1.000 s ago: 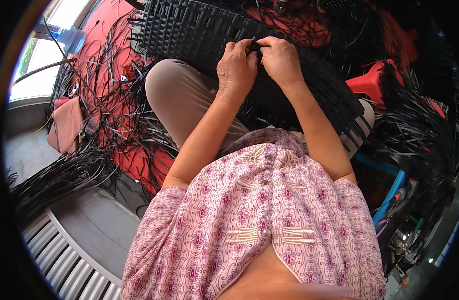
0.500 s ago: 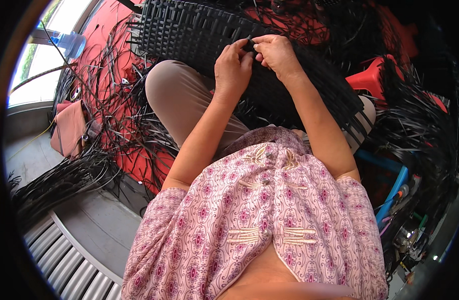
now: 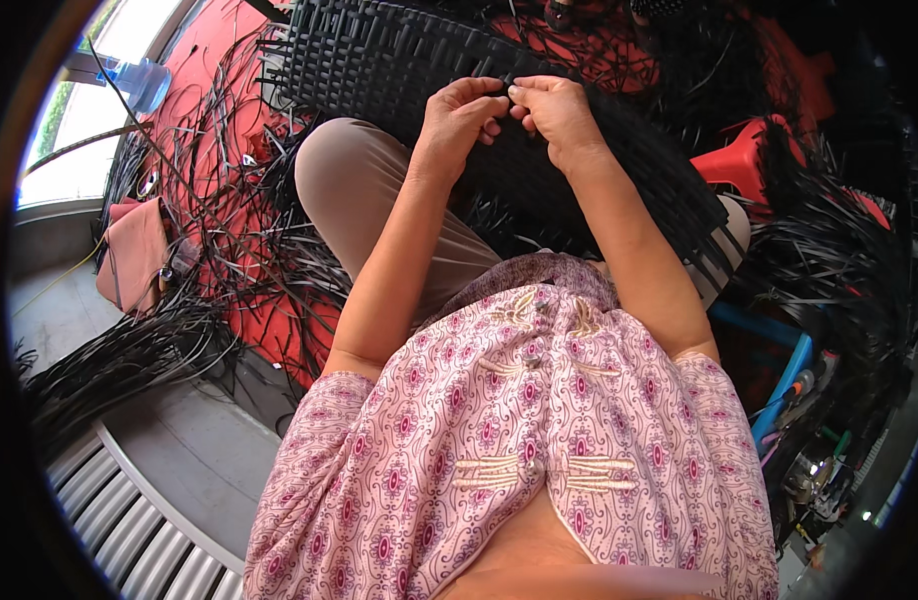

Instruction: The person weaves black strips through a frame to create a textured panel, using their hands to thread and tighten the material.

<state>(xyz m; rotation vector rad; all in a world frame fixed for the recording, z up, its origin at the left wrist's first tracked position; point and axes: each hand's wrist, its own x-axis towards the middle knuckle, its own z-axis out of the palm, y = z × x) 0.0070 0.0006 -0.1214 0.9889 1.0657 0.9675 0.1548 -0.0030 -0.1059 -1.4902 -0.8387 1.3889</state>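
A black woven panel (image 3: 379, 55) of flat plastic strips lies slanted across my lap, from the upper left down to the right. Over its middle my left hand (image 3: 451, 122) and my right hand (image 3: 559, 112) meet with their fingertips almost touching. Both hands are closed in a pinch on a small piece of black strip (image 3: 508, 82). Most of that piece is hidden by the fingers. Loose strip ends (image 3: 724, 240) stick out of the panel's right end, near my knee.
Black strips lie scattered over the red floor covering (image 3: 269, 325), with a thick bundle (image 3: 129, 365) at left and another heap (image 3: 829, 260) at right. A red plastic stool (image 3: 734, 165), a blue-edged bin (image 3: 784, 390), a pink bag (image 3: 134, 255) and a clear water bottle (image 3: 147, 85) stand around me.
My left hand has shifted slightly left, its fingers now more curled. My right hand has moved a little down, still pinching. The panel has stayed nearly in place.
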